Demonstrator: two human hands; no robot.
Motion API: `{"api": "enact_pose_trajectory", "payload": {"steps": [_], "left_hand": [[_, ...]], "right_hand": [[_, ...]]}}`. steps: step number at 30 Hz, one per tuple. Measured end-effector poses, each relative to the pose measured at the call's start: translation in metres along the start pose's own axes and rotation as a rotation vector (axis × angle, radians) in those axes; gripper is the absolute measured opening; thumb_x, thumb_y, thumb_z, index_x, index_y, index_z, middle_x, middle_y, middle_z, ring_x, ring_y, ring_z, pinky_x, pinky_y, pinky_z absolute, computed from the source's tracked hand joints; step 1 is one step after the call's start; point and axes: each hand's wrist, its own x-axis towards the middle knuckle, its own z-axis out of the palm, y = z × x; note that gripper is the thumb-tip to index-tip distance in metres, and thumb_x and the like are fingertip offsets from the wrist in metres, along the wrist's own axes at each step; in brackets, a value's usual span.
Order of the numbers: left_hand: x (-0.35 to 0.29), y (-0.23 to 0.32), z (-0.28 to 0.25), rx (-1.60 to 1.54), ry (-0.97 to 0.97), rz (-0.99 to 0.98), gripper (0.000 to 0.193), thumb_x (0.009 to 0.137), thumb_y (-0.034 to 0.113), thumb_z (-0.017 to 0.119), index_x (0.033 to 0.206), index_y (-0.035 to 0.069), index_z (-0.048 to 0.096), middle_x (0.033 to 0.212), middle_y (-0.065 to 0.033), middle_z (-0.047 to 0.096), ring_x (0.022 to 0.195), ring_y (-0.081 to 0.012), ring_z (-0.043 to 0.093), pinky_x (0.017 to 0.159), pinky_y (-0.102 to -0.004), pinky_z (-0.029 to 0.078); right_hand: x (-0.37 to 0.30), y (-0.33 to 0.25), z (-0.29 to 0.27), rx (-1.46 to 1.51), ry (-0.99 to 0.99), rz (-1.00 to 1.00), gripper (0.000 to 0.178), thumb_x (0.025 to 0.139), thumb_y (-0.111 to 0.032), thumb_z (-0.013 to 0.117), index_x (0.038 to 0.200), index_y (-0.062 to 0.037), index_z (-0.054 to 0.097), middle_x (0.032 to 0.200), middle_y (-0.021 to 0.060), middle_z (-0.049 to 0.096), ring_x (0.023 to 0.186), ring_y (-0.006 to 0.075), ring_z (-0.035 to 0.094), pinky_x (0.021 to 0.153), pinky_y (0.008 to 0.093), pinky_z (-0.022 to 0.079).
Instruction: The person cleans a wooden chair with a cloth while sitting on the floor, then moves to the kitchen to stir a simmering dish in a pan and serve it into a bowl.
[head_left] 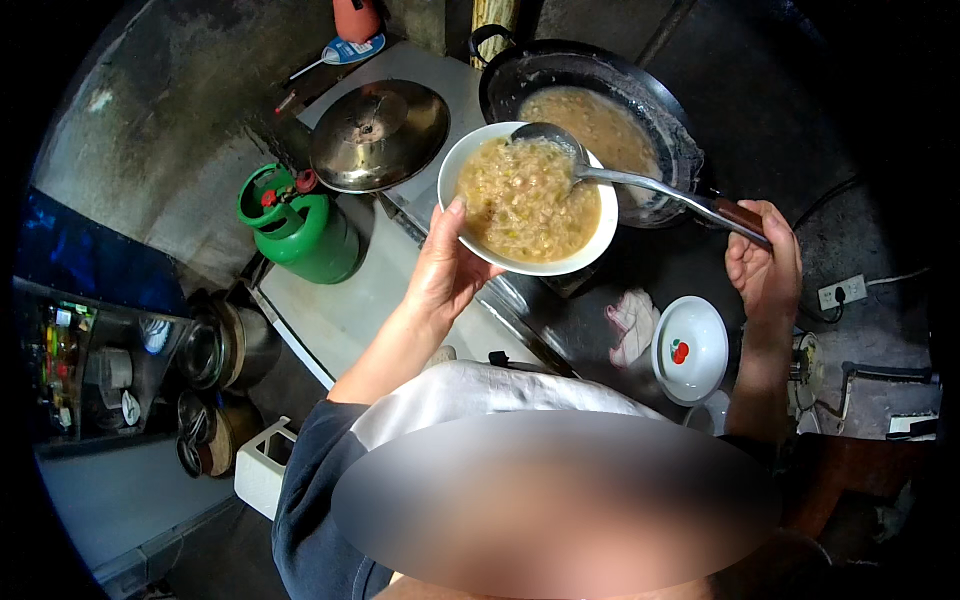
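My left hand (pixel 449 250) grips a white bowl (pixel 610 215) by its near left side, thumb on the rim. Thick, pale soup (pixel 525 200) with small green bits fills it nearly to the edge. In my right hand (pixel 765 262) is the brown handle of a metal ladle (pixel 650 184), closed fingers around it. The ladle's head lies at the bowl's far rim, tilted, with its underside toward me; whether it holds anything I cannot tell. Behind the bowl, a large dark wok (pixel 640 85) holds more of the same soup.
A white bowl with a red fruit print (pixel 690 350) and a crumpled cloth (pixel 632 328) lie on the dark counter at right. At left are a metal lid (pixel 380 135) and a green gas cylinder (pixel 310 240). A socket strip (pixel 842 292) with a cord is far right.
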Motion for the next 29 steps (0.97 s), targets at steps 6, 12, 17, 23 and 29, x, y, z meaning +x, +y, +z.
{"api": "enact_pose_trajectory", "payload": {"steps": [6,12,17,23,29], "left_hand": [[-0.001,-0.005,-0.002,0.007,-0.005,0.034,0.067,0.081,0.047,0.06,0.13,0.01,0.034,0.126,-0.0108,0.047,0.106,-0.0281,0.055,0.08,-0.0451,0.053],[-0.005,-0.015,-0.011,-0.01,0.019,0.056,0.063,0.081,0.043,0.06,0.129,0.012,0.033,0.126,-0.0103,0.045,0.109,-0.0287,0.053,0.081,-0.0464,0.052],[-0.013,-0.03,-0.01,-0.087,-0.024,0.087,0.061,0.083,0.039,0.06,0.129,0.019,0.026,0.129,-0.0091,0.038,0.115,-0.0301,0.048,0.087,-0.052,0.048],[-0.033,-0.052,-0.012,-0.129,0.003,0.132,0.064,0.082,0.038,0.062,0.131,0.019,0.024,0.131,-0.0099,0.037,0.117,-0.0305,0.046,0.09,-0.0539,0.045],[-0.056,-0.081,-0.016,-0.11,0.113,0.207,0.073,0.078,0.041,0.065,0.134,0.01,0.031,0.133,-0.0095,0.042,0.122,-0.031,0.041,0.101,-0.0513,0.034]], "right_hand": [[-0.019,0.0,-0.001,-0.121,-0.031,-0.163,0.04,0.087,-0.036,0.041,0.102,0.0,0.05,0.061,0.0067,0.053,0.047,0.0089,0.05,0.042,0.0176,0.039],[-0.019,0.007,-0.014,0.001,0.058,-0.118,0.036,0.088,-0.033,0.042,0.101,-0.0012,0.053,0.062,0.0053,0.054,0.048,0.0099,0.049,0.043,0.0195,0.038],[-0.004,0.041,-0.047,0.371,0.12,0.112,0.036,0.09,-0.034,0.045,0.104,-0.003,0.055,0.067,0.0042,0.055,0.054,0.0086,0.049,0.045,0.0178,0.036],[0.016,0.07,-0.07,0.411,0.16,0.033,0.035,0.091,-0.031,0.047,0.106,-0.0008,0.054,0.073,0.0068,0.059,0.059,0.0084,0.053,0.048,0.0159,0.041],[0.018,0.113,-0.07,-0.265,-0.064,-0.335,0.024,0.092,-0.018,0.05,0.11,-0.0041,0.052,0.079,0.0104,0.063,0.065,0.0137,0.062,0.055,0.0222,0.049]]}}
